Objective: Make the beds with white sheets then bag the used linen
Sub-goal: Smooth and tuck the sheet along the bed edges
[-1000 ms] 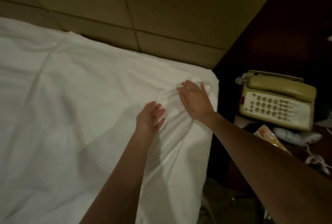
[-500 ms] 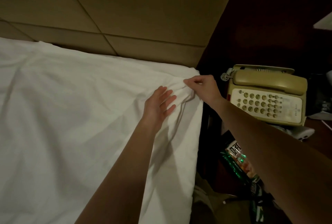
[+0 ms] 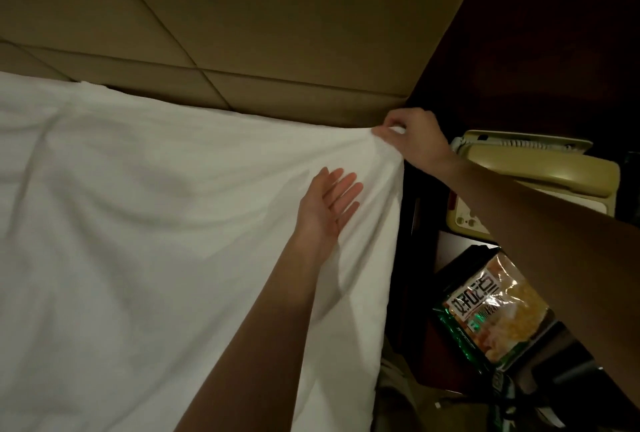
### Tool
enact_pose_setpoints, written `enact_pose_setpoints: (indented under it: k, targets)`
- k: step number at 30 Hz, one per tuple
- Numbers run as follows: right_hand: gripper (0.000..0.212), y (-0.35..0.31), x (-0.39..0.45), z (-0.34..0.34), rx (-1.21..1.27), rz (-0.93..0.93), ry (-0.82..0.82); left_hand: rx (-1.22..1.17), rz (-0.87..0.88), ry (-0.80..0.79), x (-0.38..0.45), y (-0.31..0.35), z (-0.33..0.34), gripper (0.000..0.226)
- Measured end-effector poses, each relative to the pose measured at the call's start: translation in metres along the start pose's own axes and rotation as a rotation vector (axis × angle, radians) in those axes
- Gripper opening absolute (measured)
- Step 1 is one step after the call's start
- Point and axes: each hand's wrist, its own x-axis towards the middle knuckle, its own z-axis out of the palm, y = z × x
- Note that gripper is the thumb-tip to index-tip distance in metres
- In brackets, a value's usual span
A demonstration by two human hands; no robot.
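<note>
White sheet [image 3: 156, 223] is lying spread across the bed, right hand [image 3: 412, 140] pinching its headboard-side corner taut while left hand [image 3: 329, 208] is resting flat, fingers straight, beside it; tucking that corner down likely comes next.

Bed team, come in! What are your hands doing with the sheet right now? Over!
Right hand pinching the white sheet corner by the headboard. Left hand flat, fingers straight, on the sheet. Phone and snack bag beside the bed, not blocking.

matt cloth sheet [image 3: 156, 206], glossy plastic phone [image 3: 540, 172]
</note>
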Motion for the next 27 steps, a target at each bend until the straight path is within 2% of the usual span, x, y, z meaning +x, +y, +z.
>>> enact_pose_setpoints:
  k: [2,4,6,8,10,11,13,16,18,20,22,24,27]
  targets:
    - [0.021,0.006,-0.005,0.002,-0.053,0.058,0.134,-0.018,-0.022,0.003,-0.001,0.000,-0.004,0.037]
    - [0.022,0.015,-0.012,0.011,-0.035,0.181,0.202,-0.029,-0.047,0.008,-0.001,-0.005,-0.010,0.041]
    - [0.025,0.018,-0.020,0.022,0.175,0.371,0.270,-0.069,-0.058,0.012,-0.001,-0.011,-0.016,0.043]
    - [0.031,0.021,-0.025,0.029,0.498,0.601,0.321,-0.113,-0.058,0.001,-0.002,-0.018,-0.017,0.043]
    - [0.030,0.026,-0.027,0.034,0.706,0.741,0.236,-0.139,-0.055,-0.005,-0.001,-0.025,-0.016,0.041]
    - [0.025,0.025,-0.028,0.035,0.752,0.761,0.186,-0.147,-0.058,-0.007,-0.002,-0.027,-0.014,0.040]
    - [0.017,0.024,-0.024,0.033,0.749,0.739,0.219,-0.163,-0.065,-0.020,-0.004,-0.030,-0.011,0.040]
    - [0.027,0.025,-0.023,0.034,0.717,0.770,0.329,-0.201,-0.065,-0.045,-0.007,-0.036,-0.006,0.042]
    - [0.024,0.019,-0.032,0.038,0.848,0.849,0.341,-0.194,-0.072,-0.053,-0.012,-0.048,-0.005,0.045]
    - [0.016,0.009,-0.046,0.047,1.040,0.880,0.273,-0.227,-0.090,-0.051,-0.018,-0.060,-0.008,0.048]
    - [0.033,0.000,-0.066,0.058,1.075,0.872,0.098,-0.301,-0.097,-0.044,-0.023,-0.072,-0.014,0.048]
    - [0.046,-0.007,-0.088,0.070,0.991,0.884,-0.043,-0.351,-0.087,-0.035,-0.030,-0.079,-0.019,0.046]
    - [0.056,-0.013,-0.097,0.068,0.914,0.893,0.001,-0.333,-0.113,-0.027,-0.045,-0.091,-0.026,0.050]
